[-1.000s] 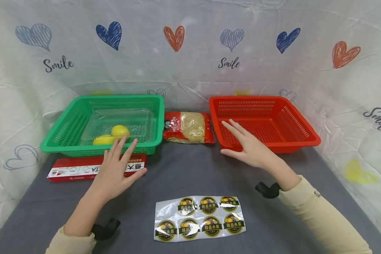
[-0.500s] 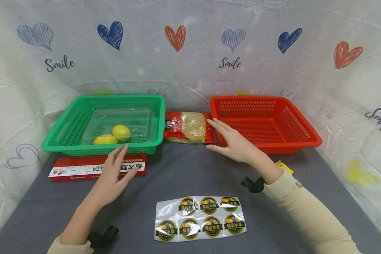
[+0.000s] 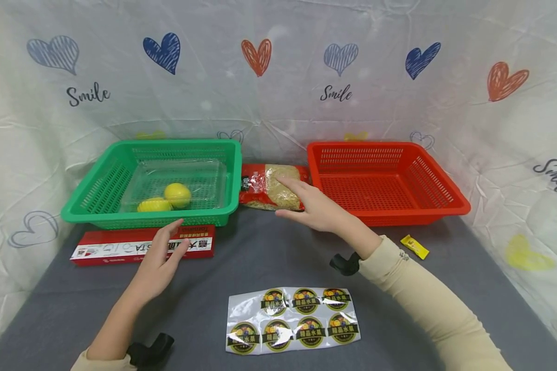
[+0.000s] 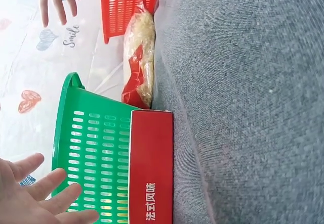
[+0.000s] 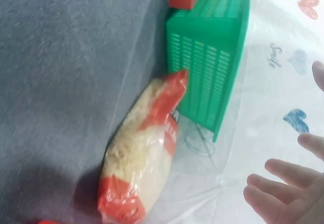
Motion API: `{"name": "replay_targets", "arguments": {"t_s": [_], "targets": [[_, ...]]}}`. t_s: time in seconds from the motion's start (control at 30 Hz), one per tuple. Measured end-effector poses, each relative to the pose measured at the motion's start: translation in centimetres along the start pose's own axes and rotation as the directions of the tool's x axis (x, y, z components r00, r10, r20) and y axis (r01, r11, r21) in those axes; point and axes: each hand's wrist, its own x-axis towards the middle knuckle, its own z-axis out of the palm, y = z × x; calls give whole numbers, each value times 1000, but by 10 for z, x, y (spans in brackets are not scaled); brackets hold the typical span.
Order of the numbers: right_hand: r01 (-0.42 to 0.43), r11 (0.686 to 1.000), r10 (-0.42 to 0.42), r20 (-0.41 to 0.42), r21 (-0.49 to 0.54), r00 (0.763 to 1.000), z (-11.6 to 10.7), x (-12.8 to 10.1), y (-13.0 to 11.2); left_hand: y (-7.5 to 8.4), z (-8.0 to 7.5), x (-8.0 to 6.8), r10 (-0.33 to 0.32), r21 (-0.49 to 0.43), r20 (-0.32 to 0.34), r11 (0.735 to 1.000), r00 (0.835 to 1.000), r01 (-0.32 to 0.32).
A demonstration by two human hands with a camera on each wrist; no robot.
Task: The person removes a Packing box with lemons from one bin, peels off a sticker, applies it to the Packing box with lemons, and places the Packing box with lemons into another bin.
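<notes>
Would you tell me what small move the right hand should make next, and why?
Probably lower the right hand onto the bag of grain and close the fingers round it. The hand hovers open above the bag's right end, holding nothing, and the bag lies flat on the grey cloth between the green basket and the red basket, with nothing on top of it.

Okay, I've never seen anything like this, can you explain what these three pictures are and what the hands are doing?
A person wears three cameras: one on the head, one on each wrist. The head view shows a grey table with a green basket, a red basket, a red box and a sticker sheet. The right hand hangs open over a bag of grain between the baskets; whether it touches is unclear. The left hand hovers open by the box. Neither holds anything.
</notes>
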Motion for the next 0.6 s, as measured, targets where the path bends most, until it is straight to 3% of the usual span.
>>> {"name": "replay_targets", "arguments": {"t_s": [0.13, 0.33, 0.6], "targets": [[38, 999, -39, 21, 13, 999, 6, 11, -7, -2, 0, 0, -37, -58, -2, 998, 999, 37], [93, 995, -94, 27, 25, 995, 17, 25, -14, -3, -1, 2, -143, -143, 24, 979, 989, 145], [84, 996, -84, 27, 13, 996, 29, 40, -22, 0, 0, 5, -306, -357, 13, 888, 952, 291]]}}
